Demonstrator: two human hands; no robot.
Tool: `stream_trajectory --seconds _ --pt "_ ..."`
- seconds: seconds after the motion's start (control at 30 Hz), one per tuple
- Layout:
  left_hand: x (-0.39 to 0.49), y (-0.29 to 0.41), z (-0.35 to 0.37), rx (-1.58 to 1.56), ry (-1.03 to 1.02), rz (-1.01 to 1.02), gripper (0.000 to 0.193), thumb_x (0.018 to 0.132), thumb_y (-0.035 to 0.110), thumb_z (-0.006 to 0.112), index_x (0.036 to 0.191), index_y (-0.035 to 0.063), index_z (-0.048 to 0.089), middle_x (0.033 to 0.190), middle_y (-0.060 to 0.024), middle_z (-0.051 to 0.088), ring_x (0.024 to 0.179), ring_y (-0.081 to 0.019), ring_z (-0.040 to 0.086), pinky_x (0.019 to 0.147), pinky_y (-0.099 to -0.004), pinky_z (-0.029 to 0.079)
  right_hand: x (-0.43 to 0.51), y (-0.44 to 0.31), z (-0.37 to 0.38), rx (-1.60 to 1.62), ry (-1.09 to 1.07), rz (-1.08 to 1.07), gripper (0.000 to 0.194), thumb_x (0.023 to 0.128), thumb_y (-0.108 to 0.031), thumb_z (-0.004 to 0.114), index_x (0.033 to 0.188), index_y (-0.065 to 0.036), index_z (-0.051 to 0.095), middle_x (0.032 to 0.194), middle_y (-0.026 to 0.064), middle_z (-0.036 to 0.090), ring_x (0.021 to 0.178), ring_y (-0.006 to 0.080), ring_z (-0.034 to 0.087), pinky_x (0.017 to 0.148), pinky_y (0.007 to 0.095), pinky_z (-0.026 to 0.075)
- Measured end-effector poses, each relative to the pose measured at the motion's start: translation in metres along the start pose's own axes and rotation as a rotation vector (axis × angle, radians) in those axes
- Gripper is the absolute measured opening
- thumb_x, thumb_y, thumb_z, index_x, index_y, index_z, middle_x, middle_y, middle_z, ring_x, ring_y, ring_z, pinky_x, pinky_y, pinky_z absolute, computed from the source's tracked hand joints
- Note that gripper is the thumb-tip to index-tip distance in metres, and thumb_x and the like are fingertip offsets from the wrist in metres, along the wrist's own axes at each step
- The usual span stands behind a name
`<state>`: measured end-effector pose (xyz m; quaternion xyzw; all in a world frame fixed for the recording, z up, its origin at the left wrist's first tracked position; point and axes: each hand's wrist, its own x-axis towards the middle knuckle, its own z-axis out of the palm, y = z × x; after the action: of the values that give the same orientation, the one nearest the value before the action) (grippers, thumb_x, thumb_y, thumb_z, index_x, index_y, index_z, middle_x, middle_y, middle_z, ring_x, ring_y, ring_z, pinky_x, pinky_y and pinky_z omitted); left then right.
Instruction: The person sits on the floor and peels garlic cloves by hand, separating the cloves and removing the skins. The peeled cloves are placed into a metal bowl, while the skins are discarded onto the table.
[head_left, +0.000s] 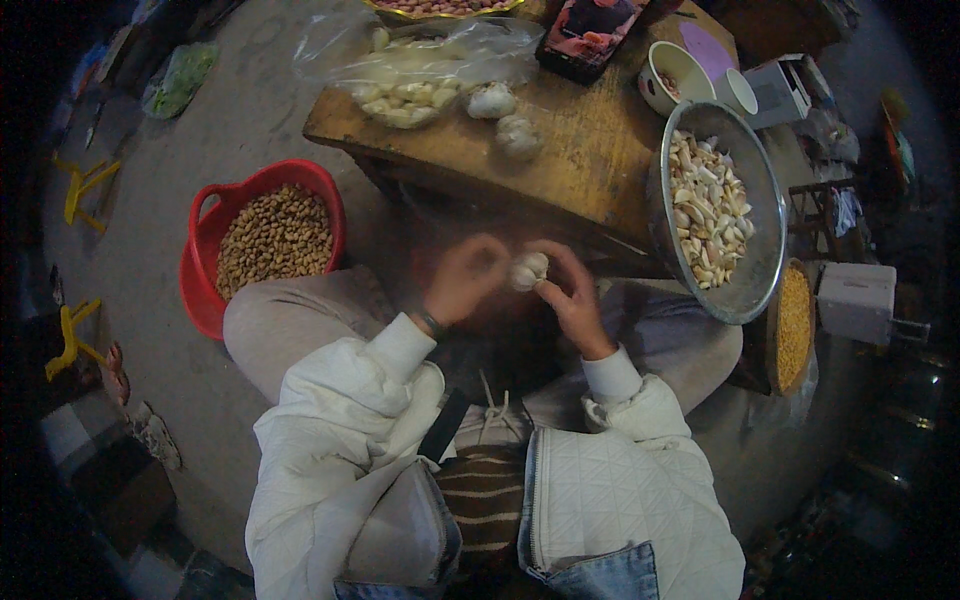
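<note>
My right hand (574, 300) grips a whitish garlic bulb (530, 271) between thumb and fingers, in front of the wooden table's near edge. Just left of the bulb is my left hand (466, 281), blurred, with its fingers curled; whether anything is in them I cannot make out. Two whole garlic bulbs, one (491, 100) behind the other (518, 136), lie on the table (585, 161). Beside them, a clear plastic bag (480, 52) holds peeled garlic cloves (409, 101). At the right, a large metal basin (777, 247) is tilted and contains many unpeeled cloves (709, 210).
A red plastic basket (196, 262) of peanuts (277, 240) stands by my left knee. Yellow kernels (793, 330) fill a round container beyond the basin. Farther back on the table are a cream bowl (654, 90), a white cup (741, 91) and a dark pink box (585, 37).
</note>
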<state>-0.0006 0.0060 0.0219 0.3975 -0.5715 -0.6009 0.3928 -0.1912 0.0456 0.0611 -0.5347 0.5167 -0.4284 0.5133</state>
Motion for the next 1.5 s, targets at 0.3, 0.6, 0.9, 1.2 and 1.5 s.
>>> stream_trajectory --seconds 0.3,0.6,0.9,1.2,1.5 --pt "0.003 0.027 -0.006 -0.008 -0.125 -0.08 0.015 0.086 0.013 0.068 0.097 0.0044 0.064 0.094 0.0017 0.063 0.089 -0.0052 0.056 0.071 -0.0206 0.046 -0.001 0.005 -0.003 0.034 0.007 0.044 0.045 0.077 0.003 0.056 0.121 -0.004 0.056 0.122 0.0093 0.059 0.119 0.0217 0.053 0.104 0.0339 0.037" --pt "0.0 0.02 -0.004 -0.018 -0.083 0.012 0.011 0.086 0.01 0.065 0.093 0.0026 0.062 0.091 0.0 0.062 0.087 -0.0068 0.056 0.075 -0.0229 0.047 -0.002 -0.007 0.0 -0.097 -0.032 -0.013 0.044 0.079 0.001 0.057 0.123 -0.003 0.056 0.123 0.0086 0.059 0.118 0.0203 0.053 0.103 0.0336 0.038" --pt "0.001 0.018 -0.002 -0.057 -0.059 -0.026 0.013 0.088 0.013 0.065 0.097 0.0042 0.06 0.092 0.0025 0.06 0.083 -0.0062 0.056 0.069 -0.0214 0.046 -0.001 -0.003 -0.003 0.073 -0.038 0.033 0.043 0.079 0.001 0.058 0.122 -0.004 0.057 0.122 0.0094 0.06 0.118 0.0217 0.054 0.102 0.0346 0.039" --pt "0.002 0.013 -0.004 0.055 -0.093 0.01 0.011 0.086 0.012 0.066 0.093 0.0035 0.062 0.086 0.0005 0.061 0.081 -0.0066 0.058 0.068 -0.0239 0.048 0.0 -0.01 -0.002 -0.345 -0.021 -0.152 0.043 0.078 -0.001 0.058 0.12 -0.005 0.06 0.121 0.0114 0.061 0.113 0.0226 0.056 0.099 0.0334 0.041" --pt "0.0 -0.004 -0.001 0.088 -0.062 -0.045 0.023 0.085 0.014 0.068 0.105 0.0039 0.062 0.099 -0.002 0.063 0.088 -0.0088 0.058 0.073 -0.0242 0.048 0.0 -0.013 0.0 -0.293 0.007 -0.135 0.043 0.076 -0.002 0.059 0.118 -0.005 0.06 0.117 0.0108 0.062 0.111 0.0236 0.057 0.098 0.0345 0.041"
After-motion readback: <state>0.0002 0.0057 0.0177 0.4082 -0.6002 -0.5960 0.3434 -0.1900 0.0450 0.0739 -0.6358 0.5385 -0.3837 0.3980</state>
